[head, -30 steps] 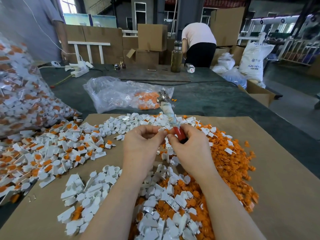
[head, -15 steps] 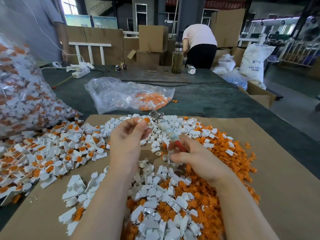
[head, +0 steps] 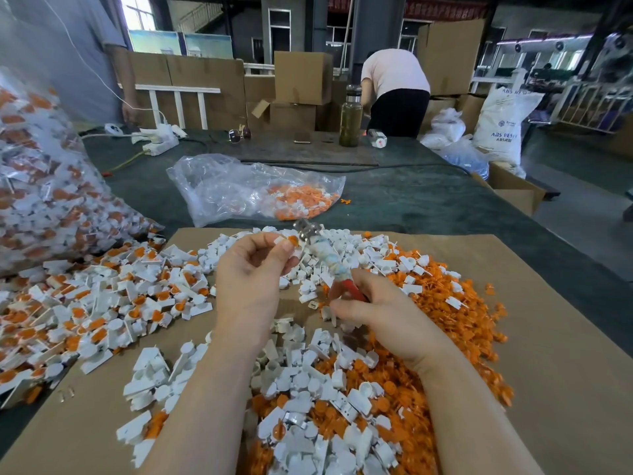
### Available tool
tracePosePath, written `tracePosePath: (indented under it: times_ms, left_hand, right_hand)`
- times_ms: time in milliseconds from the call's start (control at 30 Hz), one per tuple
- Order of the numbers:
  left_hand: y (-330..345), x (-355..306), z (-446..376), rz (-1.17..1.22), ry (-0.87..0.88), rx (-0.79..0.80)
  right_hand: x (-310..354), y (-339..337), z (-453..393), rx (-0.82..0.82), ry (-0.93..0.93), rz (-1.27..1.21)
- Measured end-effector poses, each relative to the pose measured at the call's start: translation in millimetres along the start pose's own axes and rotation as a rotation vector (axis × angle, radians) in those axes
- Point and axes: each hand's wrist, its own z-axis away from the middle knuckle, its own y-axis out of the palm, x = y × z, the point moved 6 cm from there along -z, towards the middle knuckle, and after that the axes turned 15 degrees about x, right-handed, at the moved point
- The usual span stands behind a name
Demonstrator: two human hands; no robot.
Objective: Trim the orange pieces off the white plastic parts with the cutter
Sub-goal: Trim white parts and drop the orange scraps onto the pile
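My left hand (head: 251, 279) pinches a small white plastic part with an orange piece (head: 289, 240) at its fingertips. My right hand (head: 380, 313) grips the red handles of the cutter (head: 325, 257), whose taped body points up and left, metal jaws right beside the orange piece. Whether the jaws touch it I cannot tell. Below both hands lies a mixed pile of white parts and orange pieces (head: 329, 406). A heap of orange pieces (head: 455, 310) spreads to the right. White parts with orange pieces still on them (head: 92, 310) cover the left.
Brown cardboard (head: 565, 354) covers the green table. A large clear bag of parts (head: 44, 186) stands at the left, a smaller clear bag (head: 253, 190) behind the pile. A bottle (head: 350, 114), power strips (head: 159, 138) and a bent-over person (head: 394, 94) are at the far edge.
My hands moved apart, then my left hand lifted a fresh part with an orange piece up to the cutter's jaws. The cutter tilted further left and lower.
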Motion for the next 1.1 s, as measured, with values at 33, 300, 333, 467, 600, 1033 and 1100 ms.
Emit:
tracePosePath:
  times_ms: [33,300,333,467,600,1033,1100]
  left_hand:
    - [1.5,0.4,0.6,-0.063,-0.005,-0.009]
    - [26.9,3.3,10.5,-0.421,-0.019,0.022]
    - [28.6,2.5,11.2,-0.432,-0.016,0.027]
    - [30.6,-0.5,13.9,-0.469,-0.004,0.033]
    - [31.8,-0.9,15.0,-0.481,0.004,0.039]
    - [10.8,2.7,4.1,-0.173,-0.022,0.019]
    - [3.2,1.3,1.6,-0.027,-0.008,0.021]
  right_hand:
    - [2.0,-2.6,-0.6,-0.077,-0.029,0.008]
    - [18.3,-12.4,1.7,-0.507,-0.193,0.153]
    - [18.9,-12.3,2.0,-0.523,-0.197,0.166]
    - [19.6,-10.9,2.3,-0.555,-0.184,0.217]
    - [18.6,-10.9,2.0,-0.559,-0.17,0.201]
    - [10.5,-5.6,-2.2,-0.152,-0.078,0.094]
    - [6.8,-2.5,-2.1,-0.053,-0.022,0.111]
